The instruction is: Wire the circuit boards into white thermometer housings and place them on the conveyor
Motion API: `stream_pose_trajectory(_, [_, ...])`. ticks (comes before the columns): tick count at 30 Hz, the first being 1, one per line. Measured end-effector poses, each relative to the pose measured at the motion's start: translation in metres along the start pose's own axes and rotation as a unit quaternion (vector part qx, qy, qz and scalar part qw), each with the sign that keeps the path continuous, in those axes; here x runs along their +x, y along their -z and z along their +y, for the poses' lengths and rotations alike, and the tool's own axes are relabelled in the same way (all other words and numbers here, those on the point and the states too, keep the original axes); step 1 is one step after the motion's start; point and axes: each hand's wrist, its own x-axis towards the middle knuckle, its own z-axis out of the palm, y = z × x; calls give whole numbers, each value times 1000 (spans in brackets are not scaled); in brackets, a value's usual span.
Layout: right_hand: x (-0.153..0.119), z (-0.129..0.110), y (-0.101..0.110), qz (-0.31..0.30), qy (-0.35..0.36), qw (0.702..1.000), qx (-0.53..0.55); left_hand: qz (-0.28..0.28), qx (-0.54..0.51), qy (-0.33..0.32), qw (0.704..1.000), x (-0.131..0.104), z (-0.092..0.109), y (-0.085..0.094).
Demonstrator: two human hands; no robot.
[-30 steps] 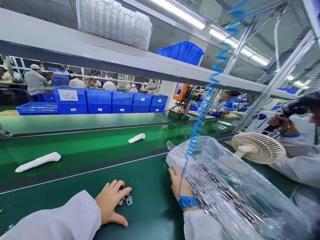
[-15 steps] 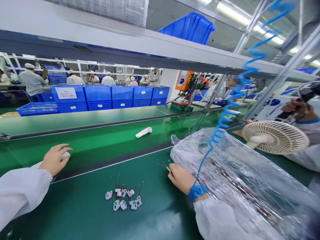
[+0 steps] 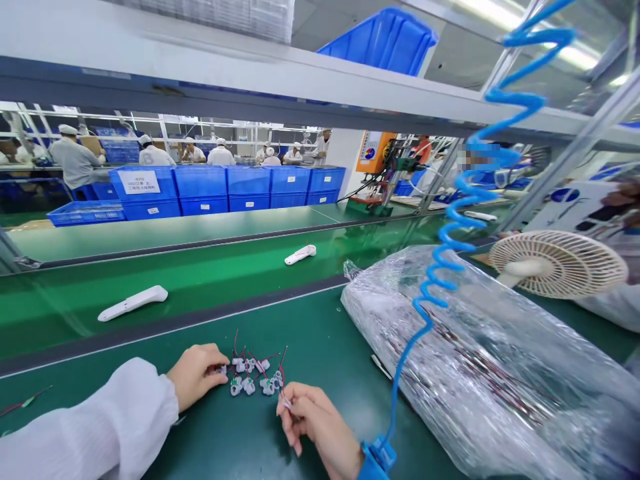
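My left hand [image 3: 197, 375] is closed in a pinch around a small grey-white plastic ring part [image 3: 221, 369] at the left edge of a small pile. That pile of similar ring parts [image 3: 249, 385], some with thin red wires and green bits, lies on the dark green tabletop. Just right of the pile, my right hand [image 3: 316, 421] pinches thin wires [image 3: 285, 401] between thumb and fingers; their far ends are hidden by the hand. A blue wrist strap [image 3: 379, 457] with a coiled blue cord [image 3: 440, 280] is on my right wrist.
On the green belt [image 3: 225, 279] lie a long white plastic housing [image 3: 134, 303] and a smaller one [image 3: 301, 255]. A clear plastic bag [image 3: 480, 360] of wires covers the right side, near a cream fan [image 3: 557, 265]. A shelf [image 3: 280, 83] crosses above. Red-and-green wire [image 3: 27, 402] lies far left.
My left hand has let go of the white housing on the belt and come right to the pile, taking hold of a ring part. My right hand moved from beside the bag leftward and nearer.
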Motion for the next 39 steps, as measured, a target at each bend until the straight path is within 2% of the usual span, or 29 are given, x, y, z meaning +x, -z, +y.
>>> stream_pose_trajectory(4, [-17, 0, -16, -35, 60, 998, 4, 0, -100, 64, 993, -22, 13, 14])
stream_pose_trajectory(6, [-26, -2, -23, -56, 105, 993, -14, -12, -205, 106, 973, -39, 23, 18])
stream_pose_trajectory(10, [-40, -17, -34, -76, 162, 983, -42, -30, -456, 182, 871, -71, 48, 20])
stream_pose_trajectory(12, [-46, -25, -38, -64, 167, 982, -56, -32, -502, 178, 846, -83, 59, 18])
stream_pose_trajectory(16, [-58, -28, -44, -63, 159, 984, -51, -31, -541, 145, 828, -98, 71, 11])
stream_pose_trajectory(20, [-64, -24, -57, -119, 118, 983, 76, 12, -545, 136, 827, -106, 78, 0])
stream_pose_trajectory(25, [-67, -25, -71, -192, 106, 944, 247, 24, -559, 98, 823, -113, 86, -9])
stream_pose_trajectory(27, [-69, -26, -73, -180, 106, 947, 244, 42, -531, 87, 842, -116, 86, -12])
stream_pose_trajectory(29, [-71, -24, -73, -163, 97, 957, 220, 47, -479, 55, 875, -120, 84, -15])
stream_pose_trajectory(33, [-74, -17, -76, -144, 37, 966, 211, 55, -383, 0, 922, -126, 79, -20])
stream_pose_trajectory(36, [-74, -13, -78, -141, 23, 965, 222, 55, -369, 19, 928, -129, 79, -20])
stream_pose_trajectory(39, [-73, -13, -74, -162, 8, 949, 271, 60, -412, 74, 906, -134, 78, -18])
